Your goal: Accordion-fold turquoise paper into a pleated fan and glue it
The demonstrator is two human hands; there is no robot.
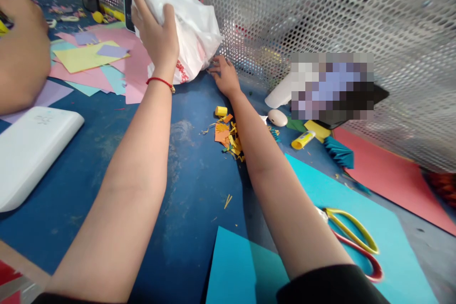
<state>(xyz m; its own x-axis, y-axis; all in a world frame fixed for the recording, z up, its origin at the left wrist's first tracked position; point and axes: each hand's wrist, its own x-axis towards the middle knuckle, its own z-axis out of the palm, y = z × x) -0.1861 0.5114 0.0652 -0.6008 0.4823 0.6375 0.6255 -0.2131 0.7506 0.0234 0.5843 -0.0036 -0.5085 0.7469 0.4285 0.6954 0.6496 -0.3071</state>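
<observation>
My left hand [158, 35] grips a bulging white plastic bag [194, 16] with red print near its bottom, close to the perforated metal screen. A phone in a pale teal case [133, 2] stands upright behind those fingers; whether they also hold it I cannot tell. My right hand [225, 76] reaches low beside the bag's underside, fingers apart and pointing at it; contact is unclear. Below the right wrist lie a yellow cap [221, 111] and orange and yellow paper scraps [223, 134]. Yellow-and-red-handled scissors [356, 242] rest on turquoise paper [395, 242], beside my right forearm.
Another person's hand [21, 52] is at the left edge, above a white device [39, 152]. Coloured paper sheets [85, 57] overlap at back left. The perforated screen [256, 4] bounds the table. A glue stick [302, 140], pale rounded case [277, 118] and red sheet [395, 175] lie right.
</observation>
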